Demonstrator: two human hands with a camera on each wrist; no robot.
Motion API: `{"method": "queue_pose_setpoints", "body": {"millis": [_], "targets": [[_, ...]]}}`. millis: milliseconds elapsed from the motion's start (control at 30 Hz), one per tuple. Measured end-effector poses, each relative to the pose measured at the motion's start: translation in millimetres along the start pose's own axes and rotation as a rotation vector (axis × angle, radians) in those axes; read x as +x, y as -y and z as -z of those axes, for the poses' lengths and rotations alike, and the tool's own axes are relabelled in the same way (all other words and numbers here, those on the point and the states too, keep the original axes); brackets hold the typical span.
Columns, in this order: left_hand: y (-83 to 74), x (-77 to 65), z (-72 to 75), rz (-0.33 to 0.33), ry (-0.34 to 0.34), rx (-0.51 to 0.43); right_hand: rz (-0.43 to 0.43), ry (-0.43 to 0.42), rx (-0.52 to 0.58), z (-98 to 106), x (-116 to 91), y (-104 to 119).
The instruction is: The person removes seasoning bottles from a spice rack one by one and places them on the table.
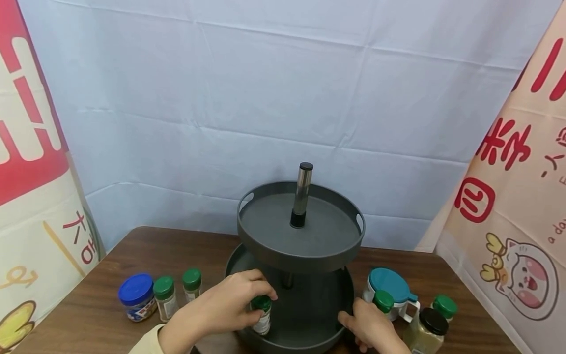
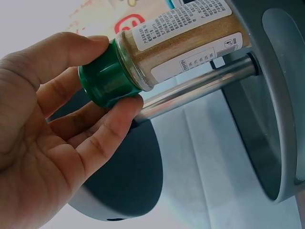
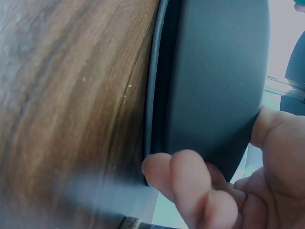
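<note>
My left hand (image 1: 225, 305) pinches the green lid of a spice jar (image 2: 190, 43) between thumb and fingers. The jar is glass with white labels and brown powder, and it stands upright over the front left of the lower tray (image 1: 305, 314) of a dark grey two-tier rack. Its base is at the tray's rim in the left wrist view; whether it touches the floor I cannot tell. On the tray's right side, my right hand (image 1: 369, 324) grips the rim, thumb over the top edge and fingers curled against the outer wall (image 3: 219, 81).
Left on the wooden table are a blue-lidded jar (image 1: 138, 297) and two green-lidded jars (image 1: 165, 297). Right are a teal-lidded container (image 1: 391, 287) with a handle, green-lidded jars (image 1: 444, 307) and a black-lidded jar (image 1: 426, 332). The upper tray (image 1: 269, 216) with its metal post overhangs the lower one.
</note>
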State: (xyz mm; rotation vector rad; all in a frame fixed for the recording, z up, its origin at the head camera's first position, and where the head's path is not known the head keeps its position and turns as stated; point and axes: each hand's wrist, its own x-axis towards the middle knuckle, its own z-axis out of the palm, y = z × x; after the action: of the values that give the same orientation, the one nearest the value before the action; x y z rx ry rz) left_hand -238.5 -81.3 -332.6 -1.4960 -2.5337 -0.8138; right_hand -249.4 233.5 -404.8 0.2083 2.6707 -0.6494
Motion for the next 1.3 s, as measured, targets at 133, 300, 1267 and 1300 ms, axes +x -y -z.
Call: {"method": "queue_pose_setpoints", "body": {"millis": [133,300,1267,1300], "targets": [[-0.2,-0.3,0.2,0.004,-0.001,0.003,0.0,-0.008,-0.011,0.5,-0.3,1.0],[-0.4,-6.0,3.7,-0.012,-0.03,0.013,0.005,-0.011,-0.008,0.0,-0.8,0.6],[9.6,-55.0,32.1,0.056,-0.16,0.11,0.035,0.017,0.009,0.7,3.2,-2.1],[10.1,-57.2,32.6,0.063,-0.164,0.115,0.033,0.018,0.009,0.6,3.3,-2.1]]}}
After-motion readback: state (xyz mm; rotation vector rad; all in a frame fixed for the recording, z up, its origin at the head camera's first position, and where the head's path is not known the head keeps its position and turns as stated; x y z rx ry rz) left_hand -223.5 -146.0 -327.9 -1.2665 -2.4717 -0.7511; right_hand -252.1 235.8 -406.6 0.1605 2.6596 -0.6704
